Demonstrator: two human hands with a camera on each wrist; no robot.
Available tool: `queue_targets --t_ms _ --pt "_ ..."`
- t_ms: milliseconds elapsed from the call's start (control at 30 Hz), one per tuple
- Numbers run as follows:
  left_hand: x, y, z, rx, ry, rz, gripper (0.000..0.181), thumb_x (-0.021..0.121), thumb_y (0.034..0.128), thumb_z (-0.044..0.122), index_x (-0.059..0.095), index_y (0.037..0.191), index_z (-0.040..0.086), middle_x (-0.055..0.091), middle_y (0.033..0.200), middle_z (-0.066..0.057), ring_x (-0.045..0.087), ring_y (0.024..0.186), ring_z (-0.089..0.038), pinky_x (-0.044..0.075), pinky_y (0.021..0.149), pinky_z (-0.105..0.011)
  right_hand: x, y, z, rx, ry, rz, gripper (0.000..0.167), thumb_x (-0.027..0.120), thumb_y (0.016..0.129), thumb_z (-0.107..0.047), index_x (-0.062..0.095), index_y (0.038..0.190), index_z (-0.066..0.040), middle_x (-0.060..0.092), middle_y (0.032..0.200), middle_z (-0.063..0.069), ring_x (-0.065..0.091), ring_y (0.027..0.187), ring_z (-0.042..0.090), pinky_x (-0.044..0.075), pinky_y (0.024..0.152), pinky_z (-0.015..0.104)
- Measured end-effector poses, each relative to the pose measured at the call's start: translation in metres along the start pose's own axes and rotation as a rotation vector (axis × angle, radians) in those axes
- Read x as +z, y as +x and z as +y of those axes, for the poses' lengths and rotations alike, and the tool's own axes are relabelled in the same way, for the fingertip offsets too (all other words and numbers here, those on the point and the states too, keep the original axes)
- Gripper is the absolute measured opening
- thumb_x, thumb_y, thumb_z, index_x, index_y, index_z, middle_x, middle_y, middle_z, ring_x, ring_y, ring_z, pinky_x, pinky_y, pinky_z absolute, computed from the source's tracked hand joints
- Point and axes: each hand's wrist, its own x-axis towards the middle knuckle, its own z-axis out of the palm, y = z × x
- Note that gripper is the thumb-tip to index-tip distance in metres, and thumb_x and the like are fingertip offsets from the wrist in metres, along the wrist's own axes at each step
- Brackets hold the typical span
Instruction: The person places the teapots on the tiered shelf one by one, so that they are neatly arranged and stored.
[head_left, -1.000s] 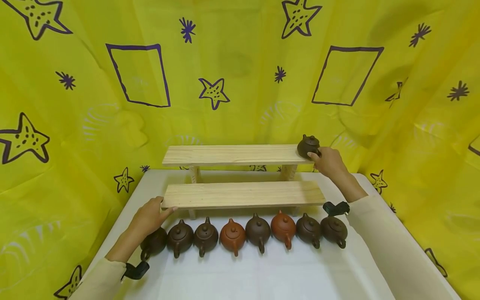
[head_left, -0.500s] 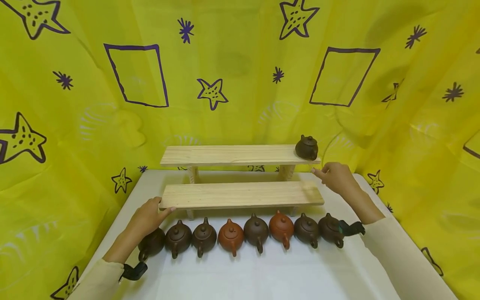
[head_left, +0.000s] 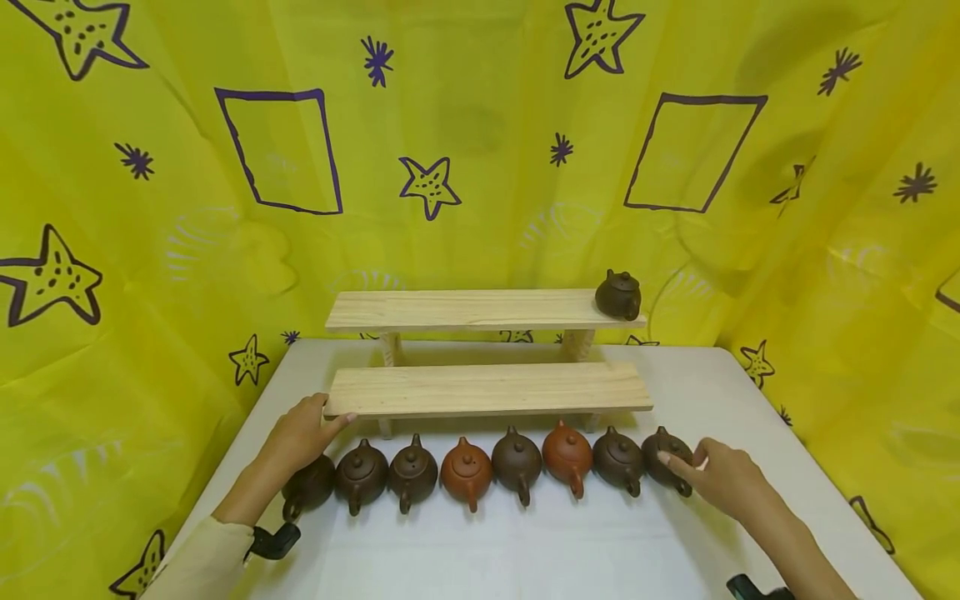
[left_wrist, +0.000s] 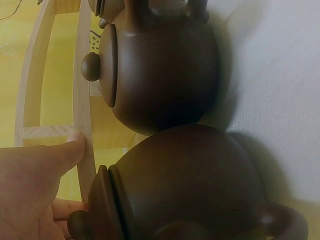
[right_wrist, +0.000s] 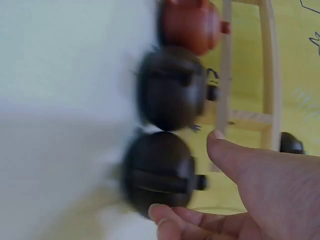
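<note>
Nearby, the right hand (head_left: 722, 477) is at the rightmost dark-brown teapot (head_left: 663, 443), thumb and fingers parted; contact is unclear. That teapot ends a row of eight teapots (head_left: 516, 458) on the white tabletop (head_left: 495, 558). Behind, the left hand (head_left: 300, 435) pinches the lower wooden shelf (head_left: 487, 389) at its left corner. Farther back, one dark-brown lidded teapot (head_left: 618, 297) tops the upper wooden shelf (head_left: 465, 308).

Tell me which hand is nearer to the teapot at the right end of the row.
Right. The right hand is at the right side of that teapot. The left hand is far off at the left, holding the left end of the lower shelf.
</note>
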Motion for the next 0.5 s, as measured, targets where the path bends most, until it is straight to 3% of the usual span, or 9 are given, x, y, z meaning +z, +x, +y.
queue_targets --t_ms 133,333,500 --pt "-0.001 0.000 0.001 0.003 0.002 -0.001 0.075 0.066 0.1041 0.041 0.046 0.139 -0.023 0.057 0.134 -0.043 0.059 0.122 -0.058 0.049 0.100 -0.066 0.023 -0.010 0.009 0.051 0.017 -0.038 0.058 0.064 0.100 -0.059 0.058 0.086 -0.003 0.062 0.079 0.008 0.059 0.074 0.026 0.046 0.063 0.039" --pt "-0.001 0.000 0.001 -0.006 0.004 -0.005 0.076 0.065 0.1044 0.041 0.045 0.140 -0.023 0.056 0.135 -0.043 0.058 0.123 -0.059 0.049 0.101 -0.066 0.043 -0.012 0.012 0.023 0.019 0.023 0.050 0.061 0.106 -0.045 0.054 0.078 -0.004 0.061 0.076 0.010 0.060 0.073 0.028 0.048 0.062 0.044" --pt "0.000 -0.001 0.002 -0.004 0.009 -0.004 0.076 0.065 0.1043 0.041 0.045 0.139 -0.023 0.057 0.133 -0.044 0.058 0.122 -0.059 0.049 0.100 -0.066 0.050 -0.016 0.010 0.027 0.034 0.056 0.041 0.059 0.108 -0.033 0.056 0.079 -0.004 0.061 0.071 0.008 0.058 0.067 0.024 0.045 0.059 0.039"
